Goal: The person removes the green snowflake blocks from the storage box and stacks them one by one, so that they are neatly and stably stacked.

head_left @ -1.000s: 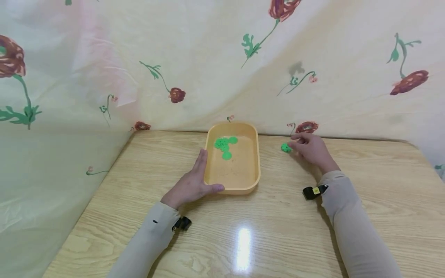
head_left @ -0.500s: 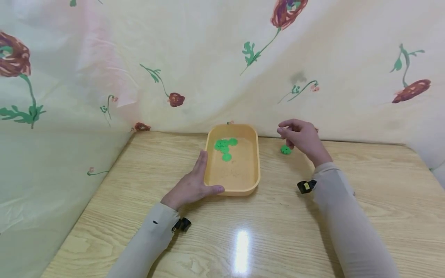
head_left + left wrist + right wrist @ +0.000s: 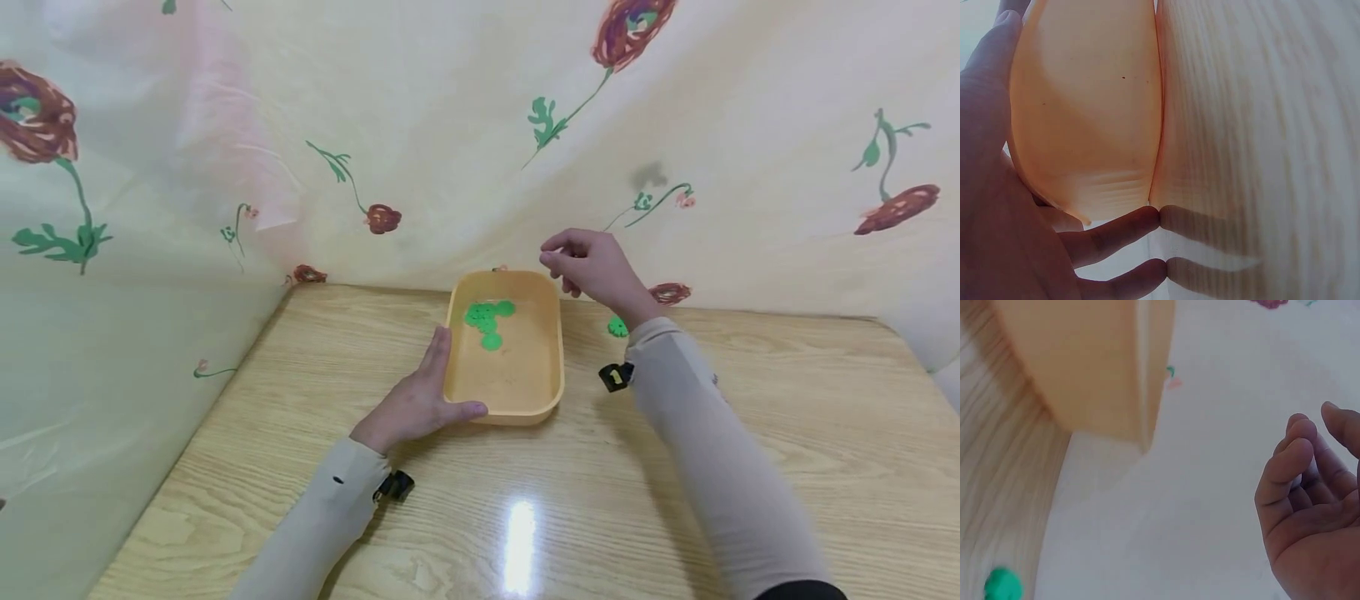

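Observation:
My left hand lies against the near left corner of a yellow-orange plastic tray. Its straight fingers run along the tray's left wall and its thumb rests at the front rim. Inside the tray lie several flat green notched discs, close together at the left. My right hand hangs in the air over the tray's far right corner, its fingers loosely bent. In the right wrist view a gap shows between thumb and fingertips, with nothing visible there. Another green disc lies on the table below the right wrist.
The wood-grain table backs onto a pale cloth with a flower print, which also hangs at the left. A bright light reflection shows near the front. Black wrist cameras sit on both sleeves.
My right hand has lifted off the green disc at the right and moved left and up towards the tray. That disc still lies on the table. The left hand keeps its place on the tray.

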Demonstrator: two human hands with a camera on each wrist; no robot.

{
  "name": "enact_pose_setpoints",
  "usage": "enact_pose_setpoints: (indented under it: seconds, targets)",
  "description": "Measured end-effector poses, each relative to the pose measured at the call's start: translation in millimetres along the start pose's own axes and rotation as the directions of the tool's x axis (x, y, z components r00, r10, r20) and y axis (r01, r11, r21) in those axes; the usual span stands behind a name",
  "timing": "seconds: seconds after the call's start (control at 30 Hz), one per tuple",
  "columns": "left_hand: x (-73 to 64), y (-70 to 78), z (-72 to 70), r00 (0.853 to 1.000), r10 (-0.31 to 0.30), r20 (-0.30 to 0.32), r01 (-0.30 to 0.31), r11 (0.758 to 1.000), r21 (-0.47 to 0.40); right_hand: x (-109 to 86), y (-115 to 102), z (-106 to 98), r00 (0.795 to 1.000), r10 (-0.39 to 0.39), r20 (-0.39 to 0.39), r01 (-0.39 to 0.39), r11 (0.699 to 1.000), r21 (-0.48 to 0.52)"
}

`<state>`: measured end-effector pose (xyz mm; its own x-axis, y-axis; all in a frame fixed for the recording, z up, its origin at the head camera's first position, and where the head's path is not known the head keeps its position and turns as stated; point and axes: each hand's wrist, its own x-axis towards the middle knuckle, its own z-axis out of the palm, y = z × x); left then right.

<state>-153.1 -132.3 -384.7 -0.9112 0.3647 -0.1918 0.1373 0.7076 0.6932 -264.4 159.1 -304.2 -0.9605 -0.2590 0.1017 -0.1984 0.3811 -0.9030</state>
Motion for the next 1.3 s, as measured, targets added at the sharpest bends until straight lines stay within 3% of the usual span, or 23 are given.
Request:
enact_pose_setpoints:
  seconds: [0.43, 0.9, 1.03, 1.13, 1.3]
  targets:
    - [-6.2, 0.6, -1.6, 1.0, 0.026, -0.009, -0.026, 1.0, 0.011, 20.6, -26, 44, 0.998, -0.012, 0.057, 0.006, 0.994, 0.106]
    - [-14.2, 1.1, 2.0, 0.999, 0.047, -0.022, -0.046, 0.998, 0.033, 32.6, -1, 76, 0.992, 0.081, 0.092, -0.088, 0.994, 0.071]
    - [-18.5, 0.5, 4.5, 0.999, 0.04, -0.011, -0.04, 0.999, 0.025, 31.1, 12, 87, 0.988, 0.121, 0.092, -0.123, 0.992, 0.017]
    - [-20.2, -0.5, 5.7, 0.999, 0.047, -0.012, -0.047, 0.999, 0.026, 29.3, 23, 94, 0.986, 0.145, 0.077, -0.137, 0.985, -0.101]
    - [-20.6, -2.0, 5.6, 0.998, 0.062, -0.016, -0.061, 0.997, 0.041, 27.9, 34, 100, 0.98, 0.184, 0.074, -0.15, 0.931, -0.331]
